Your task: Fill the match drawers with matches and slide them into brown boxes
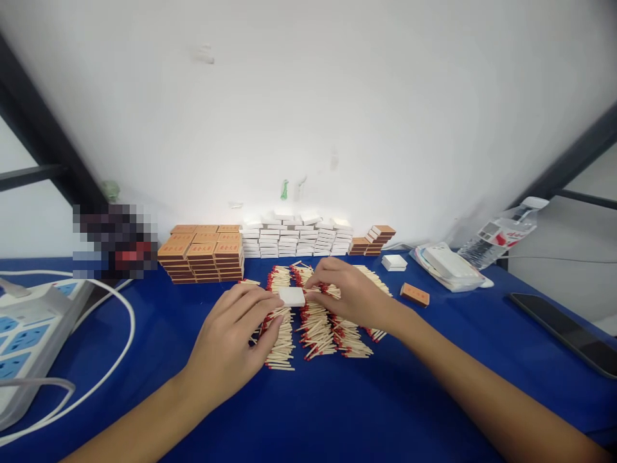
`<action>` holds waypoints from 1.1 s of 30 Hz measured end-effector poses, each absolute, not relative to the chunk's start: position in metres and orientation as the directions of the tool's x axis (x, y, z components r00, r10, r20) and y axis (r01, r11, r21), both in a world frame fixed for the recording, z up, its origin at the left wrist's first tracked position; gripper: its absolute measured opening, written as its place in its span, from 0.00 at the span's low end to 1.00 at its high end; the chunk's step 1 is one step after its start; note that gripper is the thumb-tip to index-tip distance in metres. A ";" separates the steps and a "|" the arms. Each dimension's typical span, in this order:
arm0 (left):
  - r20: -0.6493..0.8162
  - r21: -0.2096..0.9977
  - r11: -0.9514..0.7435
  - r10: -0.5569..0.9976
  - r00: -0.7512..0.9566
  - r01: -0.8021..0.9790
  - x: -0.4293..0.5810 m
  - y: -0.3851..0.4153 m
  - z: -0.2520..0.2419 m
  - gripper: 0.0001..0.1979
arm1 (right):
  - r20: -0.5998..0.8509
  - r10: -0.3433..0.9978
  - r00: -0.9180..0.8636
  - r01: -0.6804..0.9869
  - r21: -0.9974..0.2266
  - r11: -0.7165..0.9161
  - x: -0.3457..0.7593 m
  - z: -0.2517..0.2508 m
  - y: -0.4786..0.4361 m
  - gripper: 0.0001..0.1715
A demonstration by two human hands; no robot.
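Observation:
A small white matchbox tray (292,296) is in my left hand (236,331), gripped at its left end by the fingertips, the thumb lower and a little apart. My right hand (349,292) is closed in a pinch at the tray's right end; what sits between its fingertips is too small to make out. Under and around both hands lie rows of loose matches (318,331) with red heads, spread on the blue table (308,411). The inside of the tray does not show clearly.
Behind the matches stand stacked brown matchboxes (202,251), piled white trays (289,238) and a smaller brown stack (378,238). One matchbox (414,294) lies right, near a white tray pair (394,262), a bottle (501,235) and a phone (569,328). A power strip (33,341) with cables is left.

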State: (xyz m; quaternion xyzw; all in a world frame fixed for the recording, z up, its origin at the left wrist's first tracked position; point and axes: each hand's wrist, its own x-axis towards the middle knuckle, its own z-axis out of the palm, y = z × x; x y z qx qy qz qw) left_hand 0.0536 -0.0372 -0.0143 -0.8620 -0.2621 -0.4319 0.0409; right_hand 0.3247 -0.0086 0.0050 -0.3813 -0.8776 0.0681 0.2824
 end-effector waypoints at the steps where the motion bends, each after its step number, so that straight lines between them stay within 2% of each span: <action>1: 0.761 0.160 -0.856 0.424 0.491 0.491 0.053 -0.038 -0.015 0.13 | 0.438 0.697 -0.567 0.624 -0.323 0.711 0.318 0.001 -0.010 0.06; 3: 0.754 0.168 -0.852 0.435 0.492 0.495 0.053 -0.039 -0.015 0.13 | 0.430 0.680 -0.594 0.627 -0.281 0.726 0.305 -0.007 -0.011 0.10; 5: 0.756 0.168 -0.853 0.433 0.490 0.494 0.053 -0.039 -0.014 0.13 | 0.419 0.688 -0.593 0.650 -0.255 0.716 0.294 -0.011 -0.012 0.07; 7: 0.766 0.159 -0.855 0.423 0.485 0.494 0.054 -0.039 -0.013 0.13 | 0.418 0.709 -0.567 0.665 -0.276 0.694 0.289 -0.009 -0.013 0.02; 10: 0.776 0.144 -0.855 0.410 0.479 0.498 0.055 -0.039 -0.010 0.13 | 0.435 0.730 -0.527 0.650 -0.347 0.676 0.298 0.009 -0.010 0.04; 12: 0.780 0.142 -0.856 0.406 0.476 0.497 0.055 -0.040 -0.010 0.13 | 0.465 0.744 -0.480 0.680 -0.338 0.650 0.315 0.027 -0.001 0.05; 18: 0.771 0.149 -0.867 0.403 0.494 0.475 0.056 -0.042 -0.011 0.11 | 0.633 0.724 -0.273 0.890 -0.118 0.440 0.380 0.062 0.060 0.08; 24: 0.755 0.155 -0.868 0.412 0.510 0.471 0.055 -0.041 -0.013 0.11 | 0.565 0.766 -0.308 0.927 -0.004 0.375 0.395 0.049 0.103 0.12; 29: 0.755 0.149 -0.870 0.407 0.514 0.470 0.055 -0.041 -0.013 0.10 | 0.531 0.763 -0.367 0.896 -0.017 0.443 0.393 0.040 0.107 0.15; 33: 0.751 0.149 -0.866 0.413 0.515 0.478 0.055 -0.041 -0.013 0.11 | 0.597 0.739 -0.312 0.872 -0.129 0.472 0.399 0.046 0.100 0.17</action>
